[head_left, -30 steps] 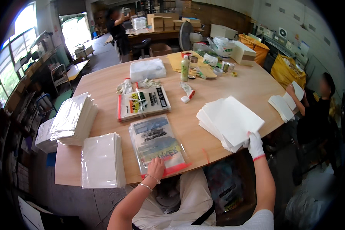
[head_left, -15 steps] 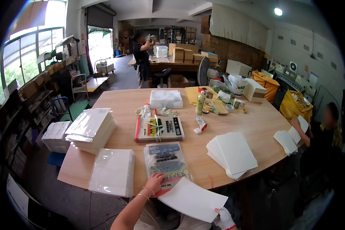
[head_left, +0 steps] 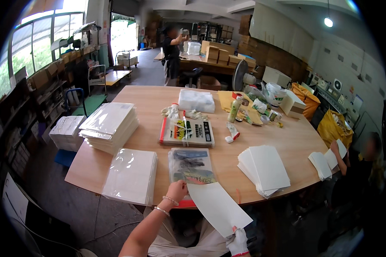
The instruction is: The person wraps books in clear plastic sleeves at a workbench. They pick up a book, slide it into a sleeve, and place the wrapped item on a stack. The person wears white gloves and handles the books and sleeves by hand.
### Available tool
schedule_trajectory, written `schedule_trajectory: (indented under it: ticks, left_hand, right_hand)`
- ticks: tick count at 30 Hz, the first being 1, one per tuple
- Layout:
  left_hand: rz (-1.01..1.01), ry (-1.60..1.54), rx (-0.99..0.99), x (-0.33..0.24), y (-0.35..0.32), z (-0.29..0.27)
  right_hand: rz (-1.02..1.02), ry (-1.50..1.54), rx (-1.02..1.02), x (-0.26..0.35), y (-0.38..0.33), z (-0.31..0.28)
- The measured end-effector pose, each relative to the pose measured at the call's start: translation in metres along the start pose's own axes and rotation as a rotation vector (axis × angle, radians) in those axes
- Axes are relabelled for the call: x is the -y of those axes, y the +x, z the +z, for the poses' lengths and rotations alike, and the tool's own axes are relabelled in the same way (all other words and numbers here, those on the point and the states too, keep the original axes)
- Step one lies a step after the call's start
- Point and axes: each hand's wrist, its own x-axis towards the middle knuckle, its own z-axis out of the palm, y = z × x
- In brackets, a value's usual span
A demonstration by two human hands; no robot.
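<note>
The gloved right hand gripped the near edge of the white sheet, which extended from the bag stack past the near edge of the table. The left hand was curled over the bag stack; its grip could not be determined. A strip of table separated the bag stack from the paper pile to its right.

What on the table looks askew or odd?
The stack of white sheets at right sits fanned, edges out of line. A thin orange-red strip lies loose near the front edge. No spill or damage stands out.
</note>
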Motion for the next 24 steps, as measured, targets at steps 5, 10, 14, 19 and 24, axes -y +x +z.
schedule_trajectory:
  ticks: [5,10,14,19,24]
  left_hand:
    - [0.071,-0.462,-0.186,-0.002,-0.043,0.053]
    - [-0.003,-0.559,0.04,0.054,-0.033,0.148]
    - [0.066,-0.449,0.204,0.075,-0.076,0.183]
    - [0.168,0.02,-0.083,0.073,-0.156,0.194]
    - [-0.55,-0.987,0.211,0.053,-0.133,0.169]
  right_hand:
    - [0.119,0.245,-0.131,-0.01,-0.007,0.012]
    - [0.172,0.043,-0.117,-0.016,-0.009,0.012]
    - [0.111,-0.137,-0.04,-0.019,-0.005,-0.013]
    - [0.363,0.185,0.025,-0.048,0.049,-0.017]
    - [0.45,0.296,-0.016,-0.066,0.127,-0.004]
